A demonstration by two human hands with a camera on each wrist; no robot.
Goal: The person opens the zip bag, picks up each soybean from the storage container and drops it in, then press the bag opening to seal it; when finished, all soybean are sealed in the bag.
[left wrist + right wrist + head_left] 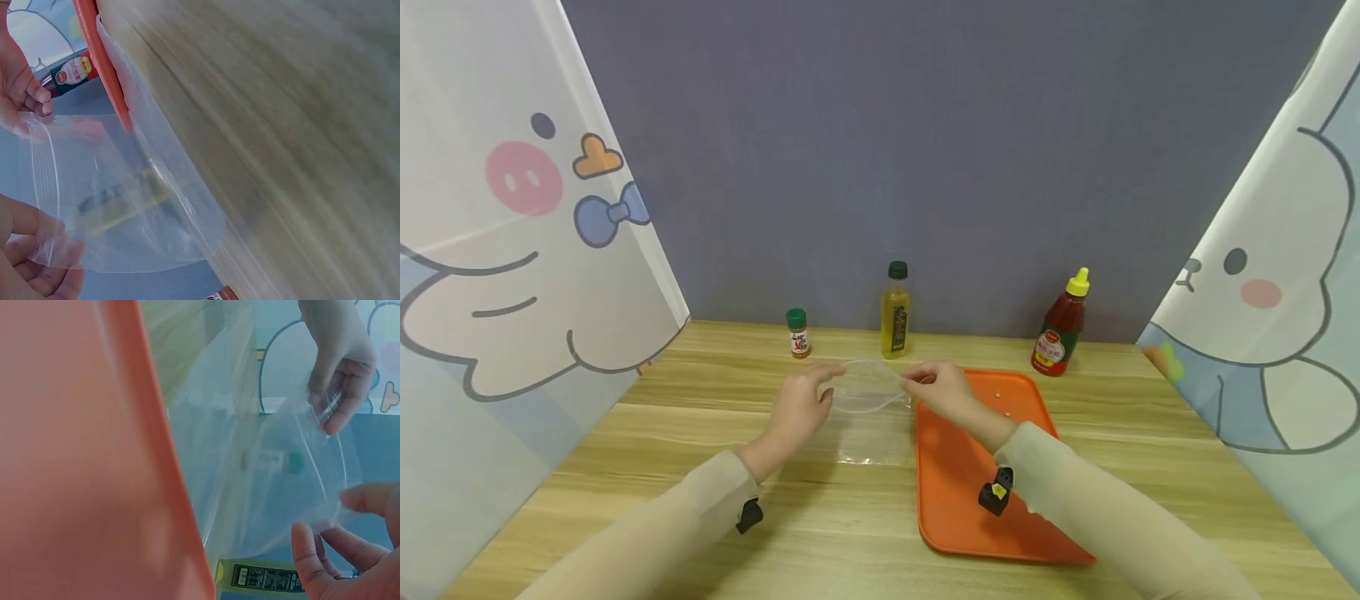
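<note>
Beside the tray [955, 500], your left hand [799, 406] and right hand [950, 392] pinch the bag [874, 435], seemingly opening it — next, spread its mouth gently.

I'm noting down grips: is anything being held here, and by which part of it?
Yes: a clear plastic bag. The left hand and right hand pinch opposite ends of its open, zip-lined mouth.

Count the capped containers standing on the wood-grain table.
3: small green-capped jar, left; slim dark-capped bottle of yellow liquid, middle; red sauce bottle with yellow cap, right.
</note>
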